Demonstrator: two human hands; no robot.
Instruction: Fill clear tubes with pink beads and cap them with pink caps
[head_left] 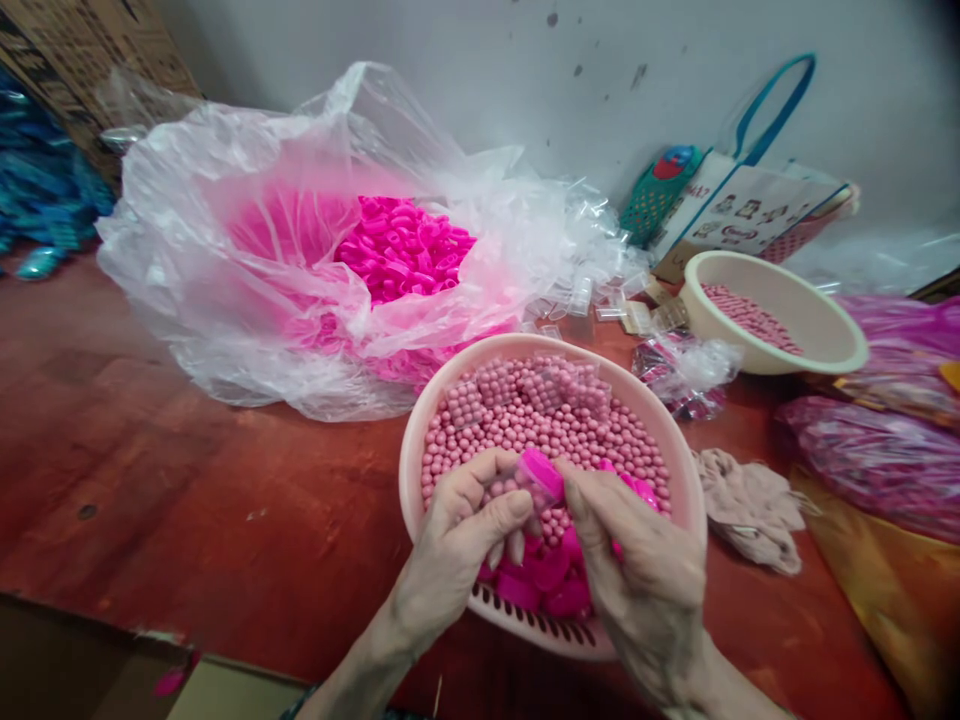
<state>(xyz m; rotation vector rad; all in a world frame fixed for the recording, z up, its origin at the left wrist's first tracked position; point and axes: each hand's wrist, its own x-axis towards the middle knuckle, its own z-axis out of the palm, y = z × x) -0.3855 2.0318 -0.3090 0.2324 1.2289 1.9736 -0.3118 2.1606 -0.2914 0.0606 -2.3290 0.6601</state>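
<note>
My left hand (461, 525) grips a small clear plastic container (498, 487) with pink beads inside. At the container's end sits a bright pink cap (541, 475), pinched by the fingers of my right hand (645, 565); whether it is fully seated I cannot tell. Both hands are above a pale pink basin (411, 470) holding loose pink beads (510, 437). Several clear containers filled with beads (566, 385) lie on the far side of the beads. More bright pink caps (544, 578) are piled at the basin's near side, partly behind my hands.
Behind the basin, a large clear plastic bag (202, 260) holds pink caps (409, 250), with empty clear containers (581, 290) beside it. A cream bowl (825, 335) of beads, a crumpled cloth (750, 510) and wrapped packs (877, 465) stand to the right on the red table (225, 500).
</note>
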